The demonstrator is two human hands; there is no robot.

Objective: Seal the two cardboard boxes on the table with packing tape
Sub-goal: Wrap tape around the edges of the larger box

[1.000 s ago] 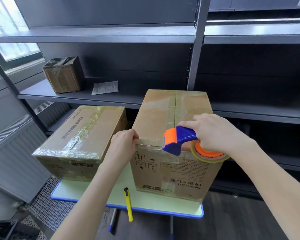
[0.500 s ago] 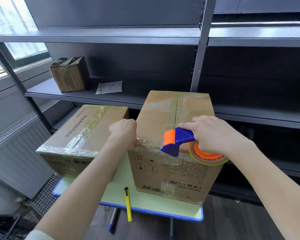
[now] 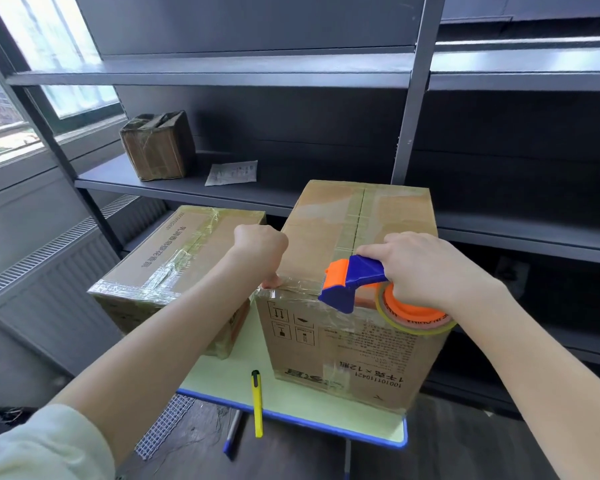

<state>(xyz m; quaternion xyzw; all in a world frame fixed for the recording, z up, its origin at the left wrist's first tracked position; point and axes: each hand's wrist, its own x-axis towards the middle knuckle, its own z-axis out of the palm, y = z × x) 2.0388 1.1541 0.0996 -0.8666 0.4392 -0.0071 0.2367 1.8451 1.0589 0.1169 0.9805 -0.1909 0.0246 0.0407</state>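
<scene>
Table with pale green top and blue rim (image 3: 291, 415) carries two boxes side by side: tall brown cardboard box (image 3: 343, 351) at right, low tape-wrapped cardboard box (image 3: 187, 251) at left. Left hand (image 3: 260, 244), fingers curled, grips the tall box's near left top corner. Right hand (image 3: 430, 268) grasps blue-and-orange tape dispenser (image 3: 354, 275) at that box's near top edge. Yellow utility knife (image 3: 256, 403) lies at the table's front.

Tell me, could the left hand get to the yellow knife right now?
Probably yes: the yellow knife lies uncovered near the table's front edge, close below the left hand, which would first have to leave the taller box's corner.
</scene>
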